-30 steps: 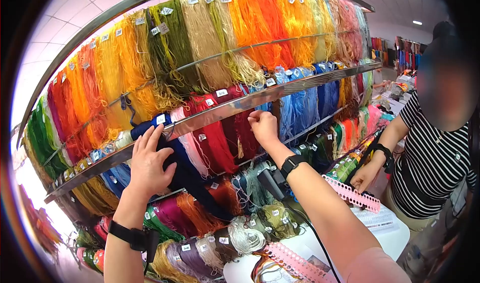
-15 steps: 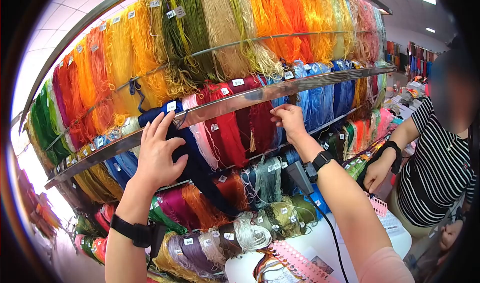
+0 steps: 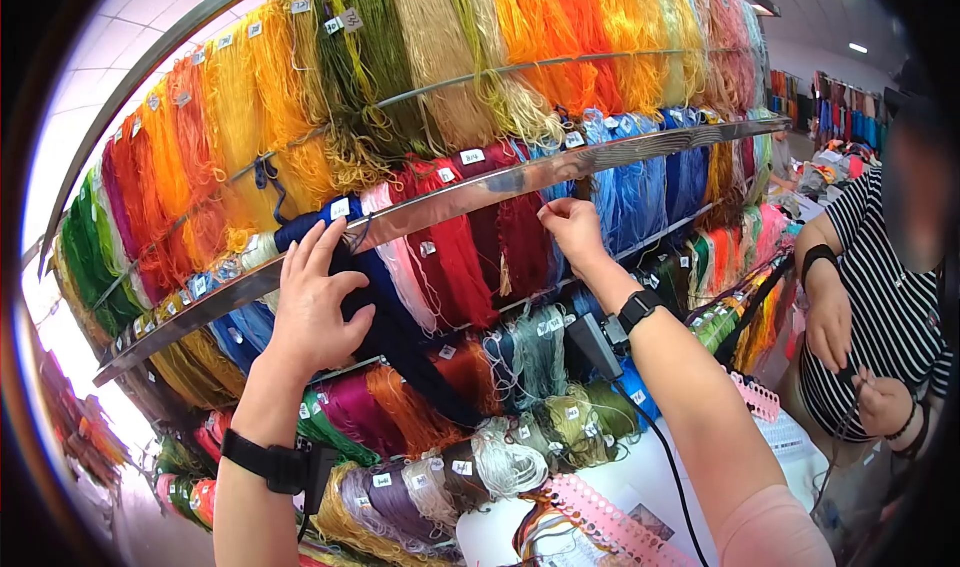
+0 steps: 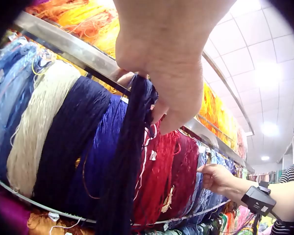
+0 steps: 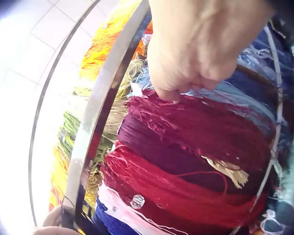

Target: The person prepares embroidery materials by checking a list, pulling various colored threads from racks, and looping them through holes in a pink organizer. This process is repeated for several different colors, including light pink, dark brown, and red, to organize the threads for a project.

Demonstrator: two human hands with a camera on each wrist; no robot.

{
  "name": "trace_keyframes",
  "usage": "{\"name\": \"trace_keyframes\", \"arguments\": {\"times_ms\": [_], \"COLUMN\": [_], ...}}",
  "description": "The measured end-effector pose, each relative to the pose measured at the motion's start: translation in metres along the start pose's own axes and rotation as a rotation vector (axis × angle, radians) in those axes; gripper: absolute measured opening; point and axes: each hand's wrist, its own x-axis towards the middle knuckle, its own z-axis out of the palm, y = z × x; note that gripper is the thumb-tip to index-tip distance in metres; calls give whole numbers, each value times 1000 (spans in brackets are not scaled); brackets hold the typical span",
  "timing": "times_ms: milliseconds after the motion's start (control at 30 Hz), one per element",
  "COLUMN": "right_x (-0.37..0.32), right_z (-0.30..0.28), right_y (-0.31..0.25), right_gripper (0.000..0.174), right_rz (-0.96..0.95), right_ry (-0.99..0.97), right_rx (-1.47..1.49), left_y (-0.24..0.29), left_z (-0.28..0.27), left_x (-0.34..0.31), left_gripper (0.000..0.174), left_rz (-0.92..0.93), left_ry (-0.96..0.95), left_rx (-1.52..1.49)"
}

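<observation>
My left hand is raised at the metal rail, fingertips against it and thumb held apart. A navy hank of thread hangs from the rail beside that hand. In the left wrist view the navy hank drops from under the fingers, in front of other hanks. My right hand is further right below the rail, thumb and index finger pinched at the edge of a maroon hank. In the right wrist view the curled fingers cover the strands between their tips at the maroon hank.
Tagged hanks in many colours fill the rack's tiers; orange ones hang above. A white table with a pink punched card stands below. A person in a striped shirt stands at right. A black cable hangs beneath my right wrist.
My right hand has shifted from the front of the maroon hank to its right edge. My left hand keeps its place at the rail. The other person's hands have left the pink card and come together.
</observation>
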Motion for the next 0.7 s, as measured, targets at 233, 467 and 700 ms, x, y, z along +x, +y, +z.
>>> {"name": "trace_keyframes", "arguments": {"times_ms": [233,467,700], "right_x": [-19,-19,-32], "right_z": [-25,-4,23], "right_y": [-24,-16,-21], "right_gripper": [10,19,13], "right_rz": [263,-446,-110], "right_ry": [-296,460,82], "right_rx": [436,-657,-416], "left_y": [0,6,6], "left_z": [4,2,5], "left_x": [0,2,1], "left_gripper": [22,23,20], "left_rz": [21,-9,-16], "left_ry": [43,-11,2], "left_rx": [2,8,0]}}
